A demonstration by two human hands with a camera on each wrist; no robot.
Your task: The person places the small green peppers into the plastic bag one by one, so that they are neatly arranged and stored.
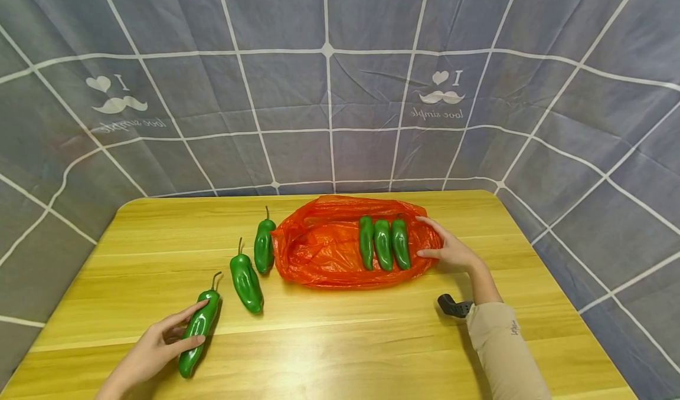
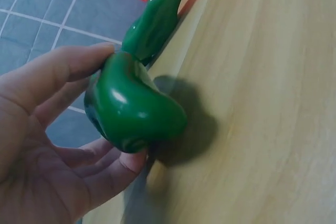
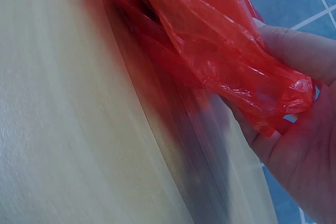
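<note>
We take the far edge of the desk in the head view as 12 o'clock. The left hand grips one green pepper, thumb on one flank and fingers on the other, toward the desk's 8 o'clock side. We find its long axis running from about 7 o'clock at the tip to nearly 1 o'clock at the stem; whether it is fully clear of the surface we cannot tell.

The governing relation, in our judgement, is between this pepper and the red bag: the bag lies at roughly 2 o'clock from it, well apart, mouth upward, its length running 9 to 3. The pepper's axis therefore points more to the far edge than to the bag. On the direct line we note the middle pepper, stem toward half past 11; past it, the far pepper lies just beside the bag's 9 o'clock end, stem at 12. Both are nearer the left hand.

The right hand holds the bag's 3 o'clock end, plastic pinched between thumb and fingers. Near it, inside the bag, three bagged peppers lie side by side, long axes close to 12-to-6.
</note>
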